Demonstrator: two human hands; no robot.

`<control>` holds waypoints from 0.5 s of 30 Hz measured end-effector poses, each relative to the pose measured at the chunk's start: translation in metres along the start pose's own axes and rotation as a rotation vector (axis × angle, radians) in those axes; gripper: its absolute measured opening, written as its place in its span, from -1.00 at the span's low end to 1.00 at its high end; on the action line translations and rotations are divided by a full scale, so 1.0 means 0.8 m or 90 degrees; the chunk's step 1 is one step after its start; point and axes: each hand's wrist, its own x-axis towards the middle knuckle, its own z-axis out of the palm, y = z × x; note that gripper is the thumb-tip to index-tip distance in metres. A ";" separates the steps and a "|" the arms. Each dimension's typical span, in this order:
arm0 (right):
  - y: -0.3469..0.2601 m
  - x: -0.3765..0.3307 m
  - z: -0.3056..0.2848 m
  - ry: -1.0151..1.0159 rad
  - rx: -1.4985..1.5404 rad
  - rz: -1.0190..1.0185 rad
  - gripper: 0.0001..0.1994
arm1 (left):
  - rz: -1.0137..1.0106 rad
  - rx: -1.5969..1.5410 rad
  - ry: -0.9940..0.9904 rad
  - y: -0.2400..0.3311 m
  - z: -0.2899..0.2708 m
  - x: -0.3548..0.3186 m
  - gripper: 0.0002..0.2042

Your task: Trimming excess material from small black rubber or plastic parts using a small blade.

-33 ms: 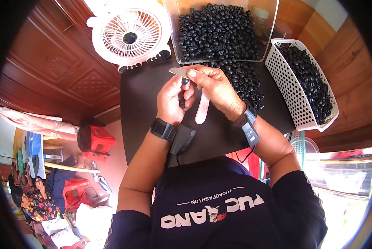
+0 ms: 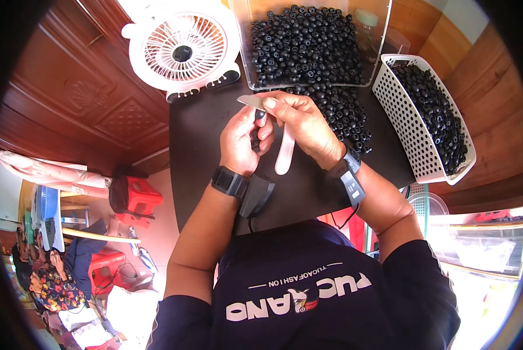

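Over the dark table my right hand (image 2: 302,119) is closed round a small knife with a pale pink handle (image 2: 285,154). Its short metal blade (image 2: 251,102) points left, across the fingertips of my left hand (image 2: 238,140). Pinched in those fingertips is a small black round piece (image 2: 260,114), right beside the blade. Another dark piece (image 2: 255,142) shows between the curled fingers of the left hand, partly hidden. Just beyond my right hand lies a loose pile of black round pieces with holes (image 2: 346,116).
A clear plastic bin (image 2: 247,52) on its side spills black pieces onto the table (image 2: 200,151). To the right stands a white perforated basket (image 2: 401,116) full of black pieces. A white fan (image 2: 136,49) is at the back left. Red stools (image 2: 142,195) and a seated person (image 2: 54,286) are further left.
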 end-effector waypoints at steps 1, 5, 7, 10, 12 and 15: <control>-0.002 0.000 0.002 -0.004 0.002 0.013 -0.68 | 0.008 0.001 0.002 0.000 0.000 0.000 -0.75; 0.016 0.006 -0.007 -0.005 0.020 -0.008 -0.69 | 0.004 -0.004 0.037 -0.001 0.006 -0.002 -0.76; 0.020 0.008 -0.008 -0.016 0.033 -0.021 -0.70 | 0.025 -0.033 0.031 -0.004 0.006 -0.002 -0.76; 0.027 0.007 -0.009 -0.015 -0.045 -0.022 -0.70 | -0.008 -0.003 0.109 -0.011 0.006 -0.003 -0.76; 0.029 0.007 -0.006 -0.002 -0.059 -0.030 -0.69 | 0.007 -0.016 0.100 -0.015 0.007 -0.003 -0.76; 0.030 0.008 -0.008 0.037 0.030 0.006 -0.69 | 0.017 -0.045 0.047 -0.012 0.006 -0.001 -0.76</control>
